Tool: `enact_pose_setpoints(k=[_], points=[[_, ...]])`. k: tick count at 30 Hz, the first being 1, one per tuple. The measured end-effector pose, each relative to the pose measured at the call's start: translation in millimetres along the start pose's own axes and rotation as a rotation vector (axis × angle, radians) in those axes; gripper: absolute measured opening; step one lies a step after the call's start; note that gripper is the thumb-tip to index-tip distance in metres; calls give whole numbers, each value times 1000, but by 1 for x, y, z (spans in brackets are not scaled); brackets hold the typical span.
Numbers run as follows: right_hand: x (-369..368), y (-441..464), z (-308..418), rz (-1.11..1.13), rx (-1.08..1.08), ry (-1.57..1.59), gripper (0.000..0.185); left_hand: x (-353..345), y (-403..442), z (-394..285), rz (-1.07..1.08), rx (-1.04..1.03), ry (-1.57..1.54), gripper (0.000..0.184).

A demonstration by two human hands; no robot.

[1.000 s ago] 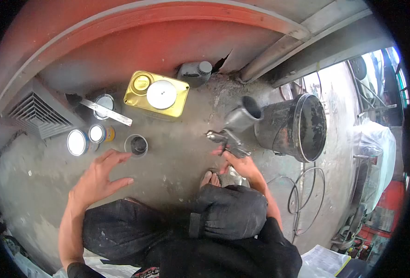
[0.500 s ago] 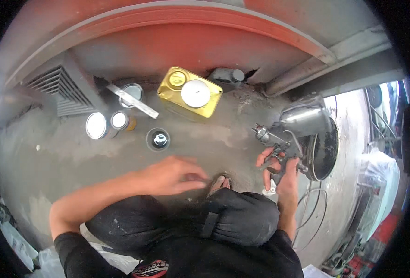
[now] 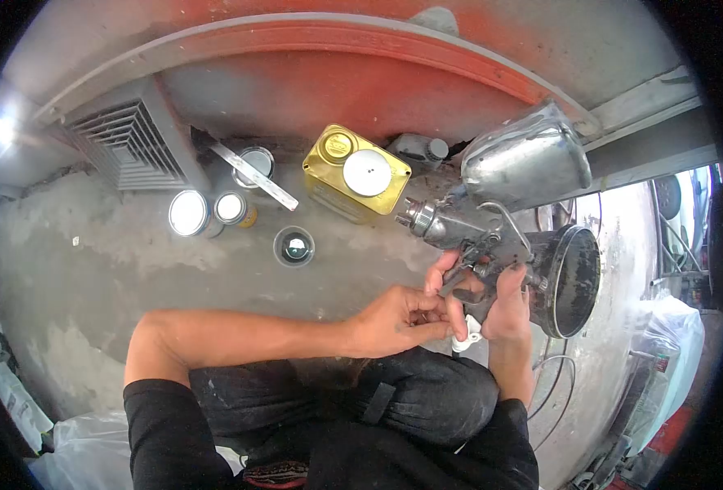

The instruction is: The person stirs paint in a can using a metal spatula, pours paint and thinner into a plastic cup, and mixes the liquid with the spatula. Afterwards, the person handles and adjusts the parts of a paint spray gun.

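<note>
A metal spray gun (image 3: 467,229) with a silver cup (image 3: 529,159) on top is held up at the right, its nozzle pointing left. My right hand (image 3: 496,302) is wrapped round its handle, fingers near the trigger. My left hand (image 3: 406,321) has come up against the right fingers, its own fingers curled in a pinch; what they hold, if anything, is hidden. Just below the handle is a small white fitting (image 3: 467,333). On the floor stands a clear cup (image 3: 294,247) with dark liquid.
A yellow can (image 3: 320,175) bears a white round lid (image 3: 367,172). Left of it are a stirring stick (image 3: 255,175) across an open tin (image 3: 255,157) and two more tins (image 3: 188,213). A dark bucket (image 3: 578,282) lies behind my right hand; a hose (image 3: 572,384) coils beyond.
My left hand has moved right, from over the floor by the cup to my right hand. The spray gun has been lifted closer, and its cup now shows larger. The view has shifted.
</note>
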State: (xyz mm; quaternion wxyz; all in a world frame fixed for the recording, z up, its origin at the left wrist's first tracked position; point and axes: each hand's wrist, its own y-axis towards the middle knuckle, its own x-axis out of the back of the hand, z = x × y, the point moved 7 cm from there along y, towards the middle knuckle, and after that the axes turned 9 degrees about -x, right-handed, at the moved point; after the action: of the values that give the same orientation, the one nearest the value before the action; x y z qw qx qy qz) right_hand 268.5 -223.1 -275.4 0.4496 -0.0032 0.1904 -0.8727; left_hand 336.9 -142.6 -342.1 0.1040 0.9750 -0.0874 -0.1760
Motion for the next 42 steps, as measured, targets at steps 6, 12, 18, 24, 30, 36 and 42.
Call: enact_pose_setpoints(k=[6, 12, 18, 24, 30, 36, 42], points=[[-6, 4, -27, 15, -30, 142, 98, 2, -15, 2, -53, 16, 104, 11], [-17, 7, -28, 56, -163, 162, 103, 4, -18, -6, -82, 47, 42, 11], [-15, 9, -37, 31, -184, 166, 109, 7, -21, -2, -39, 111, 167, 17], [-17, 12, -35, 115, -158, 124, 108, 8, -23, -1, -114, 10, 104, 12], [-15, 10, -35, 49, -150, 133, 108, 6, -23, 3, -57, 79, 91, 9], [-10, 4, -41, 27, -185, 150, 108, 2, -22, 16, -33, 174, 31, 42], [-18, 7, -40, 99, -185, 146, 107, 3, -24, 28, -46, 192, 17, 92]])
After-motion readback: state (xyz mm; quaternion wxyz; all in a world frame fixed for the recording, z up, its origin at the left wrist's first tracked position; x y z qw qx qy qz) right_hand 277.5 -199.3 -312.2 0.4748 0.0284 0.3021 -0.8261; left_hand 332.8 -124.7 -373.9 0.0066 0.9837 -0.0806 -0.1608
